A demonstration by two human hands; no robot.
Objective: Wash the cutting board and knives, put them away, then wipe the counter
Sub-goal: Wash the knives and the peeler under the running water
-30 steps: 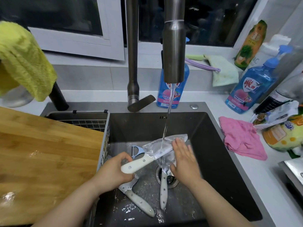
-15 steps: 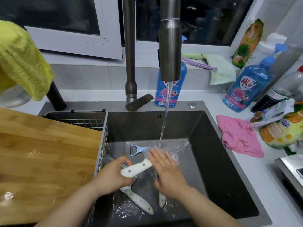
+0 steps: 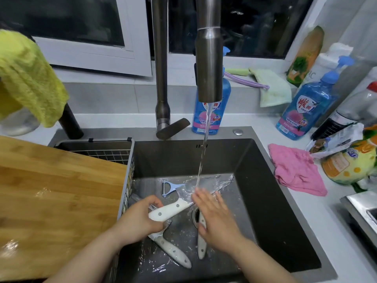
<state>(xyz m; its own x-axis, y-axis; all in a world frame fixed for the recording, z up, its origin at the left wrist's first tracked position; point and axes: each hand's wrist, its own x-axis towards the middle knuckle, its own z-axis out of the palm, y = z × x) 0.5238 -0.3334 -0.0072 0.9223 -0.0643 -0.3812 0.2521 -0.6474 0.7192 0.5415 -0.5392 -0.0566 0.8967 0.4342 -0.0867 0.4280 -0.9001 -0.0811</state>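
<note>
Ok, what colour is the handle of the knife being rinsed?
White knife handle with grey rivets; head view shows it best.

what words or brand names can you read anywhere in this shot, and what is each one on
"雕牌": red and white label on the blue pump bottle right of the sink.
"AC": on the white bottle behind it; the rest of the word is hidden.
Blue bottle behind the tap: label print too blurred to read.
Green and orange pouch on the sill: too blurred to read.
Yellow bag at the right edge: print too small to read.
</note>
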